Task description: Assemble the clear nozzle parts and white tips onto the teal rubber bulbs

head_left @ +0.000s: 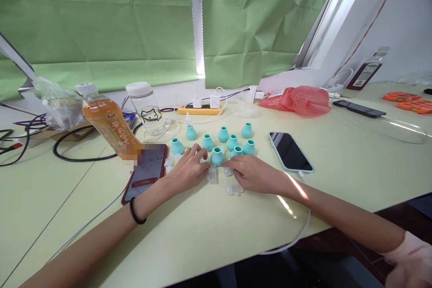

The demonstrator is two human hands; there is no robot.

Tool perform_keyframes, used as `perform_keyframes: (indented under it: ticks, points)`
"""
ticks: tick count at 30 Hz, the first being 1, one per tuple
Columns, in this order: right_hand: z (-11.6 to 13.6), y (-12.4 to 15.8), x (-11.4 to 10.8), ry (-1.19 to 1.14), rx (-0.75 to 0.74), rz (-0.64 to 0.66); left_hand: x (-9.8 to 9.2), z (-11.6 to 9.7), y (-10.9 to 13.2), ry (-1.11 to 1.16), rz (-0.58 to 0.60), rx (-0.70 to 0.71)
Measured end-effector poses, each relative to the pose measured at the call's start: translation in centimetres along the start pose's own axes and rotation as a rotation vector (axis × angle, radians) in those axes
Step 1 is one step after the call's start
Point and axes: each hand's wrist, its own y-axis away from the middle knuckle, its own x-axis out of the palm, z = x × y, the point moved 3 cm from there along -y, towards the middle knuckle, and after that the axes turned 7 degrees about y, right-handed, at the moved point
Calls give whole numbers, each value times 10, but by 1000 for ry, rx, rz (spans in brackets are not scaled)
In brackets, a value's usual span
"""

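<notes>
Several small teal rubber bulbs (223, 134) stand in a loose cluster on the pale green table (209, 229). One bulb at the back left carries a clear nozzle (191, 130). My left hand (187, 168) rests on the table with fingers curled, its fingertips pinching near a small clear plastic piece (212, 175) in front of a bulb (217, 156). My right hand (254, 173) lies palm down beside it, fingers bent and reaching toward another clear piece (228, 171). A third clear piece (235, 190) lies just under my right hand. A black band circles my left wrist.
A red-cased phone (146, 172) lies left of my hands, a light-cased phone (290, 151) on a white cable to the right. Behind stand a tea bottle (111, 126), a clear jar (147, 108), a yellow power strip (200, 109), a red bubble bag (299, 99) and black cables (67, 144).
</notes>
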Motion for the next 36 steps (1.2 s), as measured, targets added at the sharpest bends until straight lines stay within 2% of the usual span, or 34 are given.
perform_keyframes:
  ticks: [3,7,10,13,15,17,19,20,22,24,26,29,36]
  points:
    - [-1,1,1,-12,-89,23,0,-3,1,47,18,-44]
    - [-2,-1,2,-23,-120,17,1,-2,1,49,24,-60]
    - [1,-1,-2,-39,-49,-46,-1,1,2,64,-7,-89]
    - [11,1,-11,-266,54,-107,-10,-2,8,204,-106,-136]
    - [22,4,-12,-563,68,-22,-19,-8,15,364,-221,-218]
    - [35,8,-7,-815,8,184,-24,-15,22,537,-296,-311]
    - [45,13,1,-899,-76,349,-25,-24,28,690,-320,-362]
    - [47,13,4,-878,-103,362,-24,-28,31,749,-329,-377]
    - [45,12,10,-764,-91,225,-19,-33,36,825,-364,-395]
    - [39,10,15,-657,-10,27,-12,-35,41,850,-425,-403]
    - [35,9,19,-628,79,-93,-7,-35,45,837,-500,-392]
    - [33,9,24,-677,148,-149,-4,-37,48,774,-549,-323]
    - [37,11,25,-784,186,-170,-8,-42,47,788,-522,-208]
